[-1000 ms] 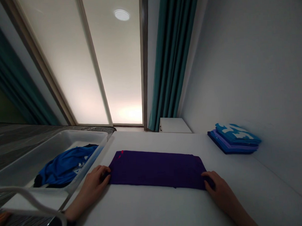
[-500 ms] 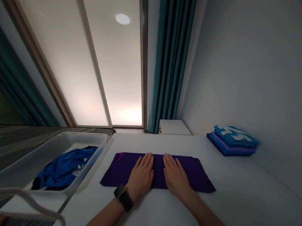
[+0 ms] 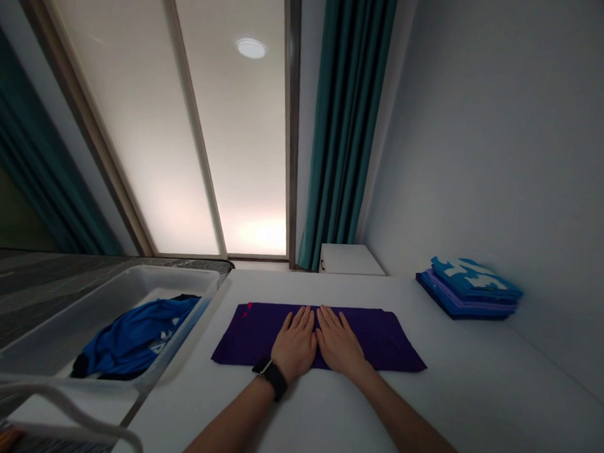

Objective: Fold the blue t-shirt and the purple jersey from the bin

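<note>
A folded dark purple garment (image 3: 374, 338) lies flat on the white table (image 3: 469, 386), with a small red mark near its far left corner. My left hand (image 3: 296, 343) rests palm down on the middle of the garment, a black watch (image 3: 271, 377) on its wrist. My right hand (image 3: 338, 342) lies flat right beside it, their fingertips near the garment's far edge. Neither hand grips the cloth.
A translucent plastic tub (image 3: 51, 344) at the table's left edge holds a crumpled blue garment (image 3: 137, 340). A stack of folded blue and purple garments (image 3: 467, 289) sits at the far right against the wall. A white rail (image 3: 74, 411) crosses the lower left.
My hands have moved from the garment's two ends to its middle, sliding closer together over the past half second. They now lie flat on the cloth.
</note>
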`<state>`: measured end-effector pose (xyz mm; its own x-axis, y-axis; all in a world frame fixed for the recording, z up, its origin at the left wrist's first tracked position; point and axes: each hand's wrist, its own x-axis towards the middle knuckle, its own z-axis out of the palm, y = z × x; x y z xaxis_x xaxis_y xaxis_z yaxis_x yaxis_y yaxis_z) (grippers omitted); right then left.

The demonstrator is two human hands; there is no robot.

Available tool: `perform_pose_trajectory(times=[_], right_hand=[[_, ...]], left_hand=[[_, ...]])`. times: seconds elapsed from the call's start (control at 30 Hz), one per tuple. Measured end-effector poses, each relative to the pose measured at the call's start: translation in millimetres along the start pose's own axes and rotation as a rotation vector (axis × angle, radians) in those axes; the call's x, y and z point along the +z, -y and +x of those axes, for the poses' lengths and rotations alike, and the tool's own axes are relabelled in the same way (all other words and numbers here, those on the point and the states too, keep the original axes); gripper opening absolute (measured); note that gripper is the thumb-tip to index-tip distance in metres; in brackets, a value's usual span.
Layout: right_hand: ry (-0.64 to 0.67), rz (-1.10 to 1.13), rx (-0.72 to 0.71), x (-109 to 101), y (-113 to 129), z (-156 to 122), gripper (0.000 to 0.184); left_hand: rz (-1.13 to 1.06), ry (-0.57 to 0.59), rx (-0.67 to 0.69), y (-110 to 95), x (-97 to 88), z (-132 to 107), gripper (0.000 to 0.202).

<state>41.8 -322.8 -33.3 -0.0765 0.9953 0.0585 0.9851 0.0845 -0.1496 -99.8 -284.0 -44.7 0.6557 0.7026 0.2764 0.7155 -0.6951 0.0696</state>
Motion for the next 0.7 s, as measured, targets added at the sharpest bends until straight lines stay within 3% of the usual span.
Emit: perform_pose_trajectory(times=[0.2,0.33,0.47,0.7], right_hand=[[-0.005,-0.004,0.003,2,0,1,0.057],[-0.023,-0.017,0.003,4,-1,1,0.058],[-0.033,-0.034,0.010,7,-1,2,0.059],[-0.048,-0.041,-0.011,14,-5,3,0.059]], left_hand=[[0.001,-0.019,-0.005,1,2.3,0,0.052],[0.019,-0.018,-0.031,15,3.4,-5,0.052],[0.048,-0.038,-0.115,46,-1.1,-19,0.051],[0.126,0.014,-0.289,108,-22.7,-64,0.053]])
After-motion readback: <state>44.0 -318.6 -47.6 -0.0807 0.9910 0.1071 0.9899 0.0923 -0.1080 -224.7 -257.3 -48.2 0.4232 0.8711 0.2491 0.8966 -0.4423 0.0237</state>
